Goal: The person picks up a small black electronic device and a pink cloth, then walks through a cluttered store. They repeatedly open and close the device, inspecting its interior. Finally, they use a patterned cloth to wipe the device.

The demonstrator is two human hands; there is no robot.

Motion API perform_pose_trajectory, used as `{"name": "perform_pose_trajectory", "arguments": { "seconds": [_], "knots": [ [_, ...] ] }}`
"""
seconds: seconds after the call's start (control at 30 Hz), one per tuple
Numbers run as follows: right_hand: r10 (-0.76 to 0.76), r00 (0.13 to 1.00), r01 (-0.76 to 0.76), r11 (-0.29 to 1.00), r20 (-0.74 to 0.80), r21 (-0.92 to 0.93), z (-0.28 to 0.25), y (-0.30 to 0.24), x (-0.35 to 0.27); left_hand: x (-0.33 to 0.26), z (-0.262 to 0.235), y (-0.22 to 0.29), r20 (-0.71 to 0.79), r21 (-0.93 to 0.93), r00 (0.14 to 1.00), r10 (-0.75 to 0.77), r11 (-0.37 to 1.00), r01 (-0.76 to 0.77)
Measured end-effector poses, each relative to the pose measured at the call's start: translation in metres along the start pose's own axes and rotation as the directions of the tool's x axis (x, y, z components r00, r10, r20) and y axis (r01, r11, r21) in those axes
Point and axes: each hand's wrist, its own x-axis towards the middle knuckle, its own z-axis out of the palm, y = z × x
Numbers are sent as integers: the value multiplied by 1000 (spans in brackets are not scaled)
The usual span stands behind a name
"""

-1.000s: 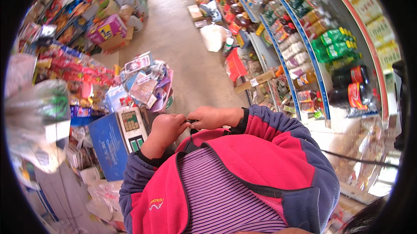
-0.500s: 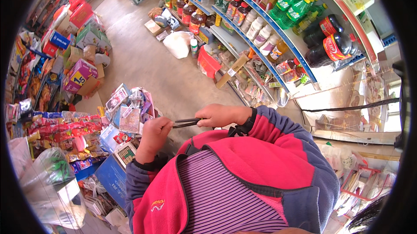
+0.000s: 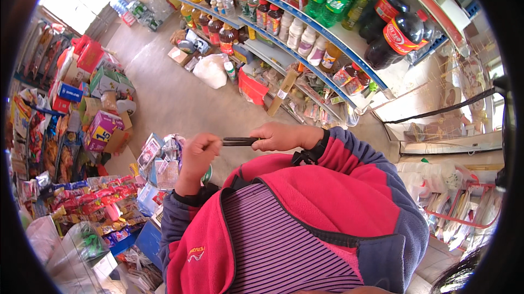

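A dark, narrow, doubled strip (image 3: 240, 142) is stretched level between my two hands, in front of my red and blue jacket. I cannot make out exactly what kind of thing it is. My right hand (image 3: 281, 136) grips its right end between thumb and fingers. At the other end is my left hand (image 3: 197, 155), slightly blurred, with its fingertips closed on the strip. Both hands are in the air, with the floor beyond them.
Stocked shelves (image 3: 322, 73) with bottles curve along the right. Snack packets (image 3: 103, 201) and boxes (image 3: 101, 130) crowd the left. A white bag (image 3: 210, 71) lies on the floor (image 3: 158, 87) ahead. Small boxes (image 3: 155, 155) stand beside my left hand.
The strip has gone from slightly slanted to nearly level, and its two dark lengths lie closer together. Both hands have risen slightly. The whole view has shifted, with the shelves moving leftward.
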Motion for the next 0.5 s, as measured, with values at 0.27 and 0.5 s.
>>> {"name": "perform_pose_trajectory", "arguments": {
  "seconds": [0.27, 0.5],
  "knots": [
    [192, 965, 31, 598, -180, 801, -31, 15, -65, 49, 39, 1, -68, -104, 992, 110, 988, -117],
    [125, 952, 165, 559, -280, 813, -27, 20, -92, 85, 92, 41, 272, -258, 930, 249, 949, -178]
  ]
}}
